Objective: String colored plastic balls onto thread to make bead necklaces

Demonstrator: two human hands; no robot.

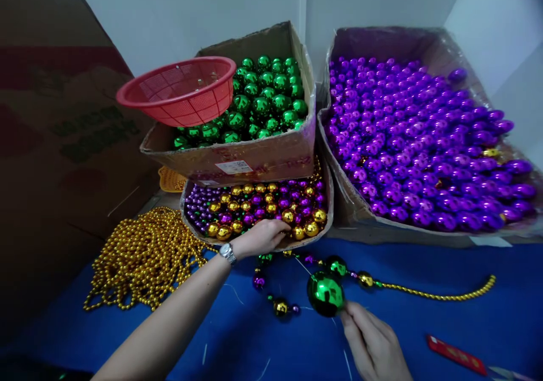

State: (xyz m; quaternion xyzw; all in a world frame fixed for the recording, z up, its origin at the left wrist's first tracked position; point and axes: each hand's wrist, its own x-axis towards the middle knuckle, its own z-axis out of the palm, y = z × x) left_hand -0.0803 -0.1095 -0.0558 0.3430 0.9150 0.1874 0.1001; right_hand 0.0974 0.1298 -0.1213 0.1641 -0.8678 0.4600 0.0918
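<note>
- Right hand (375, 341): thumb and fingers pinched at the lower right edge of the big green ball (325, 294), just above the near side of the desk (237, 335). Can't tell if they've got thread too.
- That ball's probably light, hollow plastic, slick and easy to scuff. I'd cup it around the middle, since an edge pinch could slip.
- Left hand (263, 237): fingers curled down by the gold balls (298, 232) in the lower box (330, 211). Can't tell if they're pinching one.
- Beaded strand (280, 307) lies left and far of the green ball. Looks floppy, so I'd grab a bead, not the thin thread.
- Further out: gold bead pile (144, 256) left, purple balls (407, 143) far right.
</note>
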